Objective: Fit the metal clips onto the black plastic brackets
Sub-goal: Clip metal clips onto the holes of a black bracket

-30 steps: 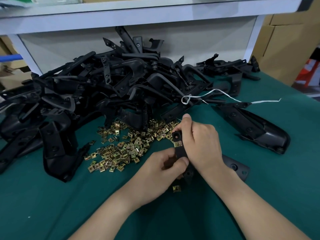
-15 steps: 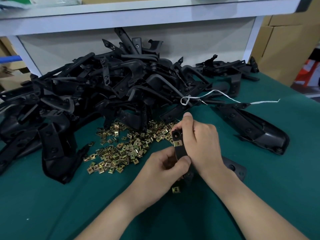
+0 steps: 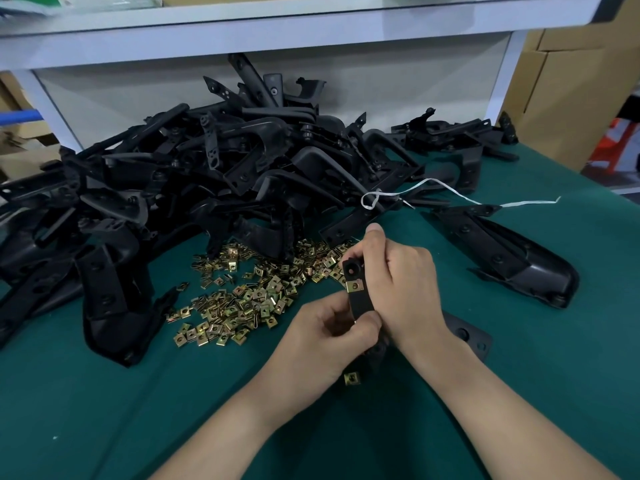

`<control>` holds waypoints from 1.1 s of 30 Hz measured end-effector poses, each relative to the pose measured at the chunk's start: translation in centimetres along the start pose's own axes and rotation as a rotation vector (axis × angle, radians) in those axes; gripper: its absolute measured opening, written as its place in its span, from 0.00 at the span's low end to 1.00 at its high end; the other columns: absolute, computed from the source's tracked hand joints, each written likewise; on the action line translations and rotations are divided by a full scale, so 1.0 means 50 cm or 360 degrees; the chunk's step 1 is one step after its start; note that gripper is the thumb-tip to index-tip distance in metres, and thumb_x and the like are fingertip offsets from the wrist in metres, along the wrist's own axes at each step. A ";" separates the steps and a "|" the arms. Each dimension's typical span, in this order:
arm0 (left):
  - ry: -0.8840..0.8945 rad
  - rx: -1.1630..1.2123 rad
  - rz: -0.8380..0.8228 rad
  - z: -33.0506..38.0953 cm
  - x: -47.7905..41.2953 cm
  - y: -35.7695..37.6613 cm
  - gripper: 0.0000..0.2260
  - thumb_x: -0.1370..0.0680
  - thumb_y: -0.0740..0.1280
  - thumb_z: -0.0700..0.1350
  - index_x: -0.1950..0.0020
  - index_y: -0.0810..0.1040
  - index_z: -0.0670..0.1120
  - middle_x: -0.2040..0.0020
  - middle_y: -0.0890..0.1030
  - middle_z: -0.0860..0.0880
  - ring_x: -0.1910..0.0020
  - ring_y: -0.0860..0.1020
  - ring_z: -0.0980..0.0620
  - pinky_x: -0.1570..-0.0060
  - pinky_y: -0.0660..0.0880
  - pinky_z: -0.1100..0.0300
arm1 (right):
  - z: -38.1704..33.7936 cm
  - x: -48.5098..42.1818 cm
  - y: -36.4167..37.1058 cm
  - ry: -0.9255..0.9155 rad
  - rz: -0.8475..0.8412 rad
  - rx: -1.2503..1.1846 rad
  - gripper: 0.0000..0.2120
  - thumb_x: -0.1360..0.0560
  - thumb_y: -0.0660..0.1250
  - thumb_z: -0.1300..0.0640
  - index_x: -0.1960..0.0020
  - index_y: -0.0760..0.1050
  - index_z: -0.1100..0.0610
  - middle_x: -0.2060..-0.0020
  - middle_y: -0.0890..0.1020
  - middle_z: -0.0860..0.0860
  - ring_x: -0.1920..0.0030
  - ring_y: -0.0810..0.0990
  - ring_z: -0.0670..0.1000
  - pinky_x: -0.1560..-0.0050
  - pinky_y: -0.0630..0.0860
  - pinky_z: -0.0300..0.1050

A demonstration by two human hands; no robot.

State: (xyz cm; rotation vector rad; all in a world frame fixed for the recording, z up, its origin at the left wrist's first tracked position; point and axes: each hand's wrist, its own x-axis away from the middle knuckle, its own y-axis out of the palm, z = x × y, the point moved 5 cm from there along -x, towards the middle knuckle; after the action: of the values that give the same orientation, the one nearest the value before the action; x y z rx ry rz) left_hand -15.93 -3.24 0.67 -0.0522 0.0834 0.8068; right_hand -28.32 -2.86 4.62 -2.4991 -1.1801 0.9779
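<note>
Your 2 hands meet just in front of the pile of metal clips [image 3: 249,289], and both grip the same black plastic bracket [image 3: 358,304]. Your right hand [image 3: 403,289] is curled round the bracket's narrow upright arm from the right side, with the thumb pointing up and away from you past the arm's round tip. Your left hand [image 3: 325,337] is closed on the lower part of that arm, its thumb pressed across the front face; whether its curled fingers also hold a loose clip cannot be told.

1 brass-coloured clip [image 3: 355,285] sits on the arm just below the round tip, between your 2 thumbs and touching your right hand. The bracket's flat end plate [image 3: 469,336] shows beyond your right wrist, low over the green surface [image 3: 104,410].

A single loose clip [image 3: 352,378] lies on the surface just beneath your left hand. The clip pile spreads to the left of your hands, up to the foot of a large heap of black brackets [image 3: 207,174]. 1 more bracket [image 3: 502,251] lies apart on the right, and a white string [image 3: 433,185] trails across the heap's right edge. A white shelf frame [image 3: 277,26] stands behind the heap, with cardboard boxes [image 3: 571,81] at the far right.
</note>
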 end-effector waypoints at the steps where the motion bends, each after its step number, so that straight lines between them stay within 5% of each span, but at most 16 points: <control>1: 0.0000 0.0005 0.0002 0.000 0.000 0.000 0.07 0.18 0.65 0.38 0.53 0.80 0.38 0.62 0.83 0.48 0.64 0.79 0.55 0.62 0.76 0.64 | 0.001 0.000 0.000 0.0002 -0.0001 -0.0001 0.30 0.19 0.49 0.46 0.64 0.84 0.54 0.67 0.85 0.47 0.64 0.82 0.49 0.56 0.77 0.50; 19: 0.0020 -0.0011 -0.0003 0.002 -0.002 0.000 0.07 0.18 0.65 0.38 0.53 0.80 0.37 0.62 0.83 0.50 0.65 0.79 0.57 0.63 0.75 0.66 | 0.001 0.001 -0.001 -0.0040 -0.0001 0.0039 0.30 0.19 0.48 0.47 0.63 0.85 0.54 0.67 0.85 0.48 0.63 0.82 0.50 0.55 0.76 0.49; 23: 0.0011 -0.0051 -0.0019 -0.002 -0.005 -0.004 0.12 0.17 0.64 0.45 0.51 0.81 0.38 0.60 0.84 0.45 0.63 0.80 0.55 0.62 0.75 0.65 | 0.008 -0.003 0.000 -0.0016 -0.0013 -0.0018 0.29 0.18 0.49 0.47 0.62 0.85 0.53 0.65 0.86 0.46 0.63 0.82 0.47 0.54 0.75 0.45; 26: -0.0071 0.0085 0.0000 -0.010 -0.008 -0.008 0.23 0.16 0.53 0.55 0.52 0.82 0.41 0.56 0.85 0.40 0.60 0.80 0.48 0.61 0.76 0.59 | 0.015 -0.008 0.003 0.0049 -0.0047 -0.0099 0.29 0.18 0.49 0.46 0.61 0.86 0.54 0.64 0.86 0.46 0.60 0.83 0.47 0.50 0.77 0.48; 33: -0.0086 0.0184 -0.0024 -0.020 -0.010 -0.008 0.25 0.16 0.49 0.55 0.52 0.84 0.47 0.55 0.86 0.43 0.59 0.80 0.49 0.60 0.77 0.60 | 0.020 -0.005 0.007 0.0070 -0.0055 -0.0107 0.29 0.18 0.50 0.46 0.62 0.85 0.51 0.65 0.86 0.46 0.62 0.82 0.45 0.54 0.76 0.42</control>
State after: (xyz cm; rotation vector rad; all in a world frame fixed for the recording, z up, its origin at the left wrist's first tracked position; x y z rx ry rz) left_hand -16.07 -3.95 -0.28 0.0780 0.0783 0.7867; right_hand -28.86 -3.36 3.85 -2.5286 -1.2585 0.8847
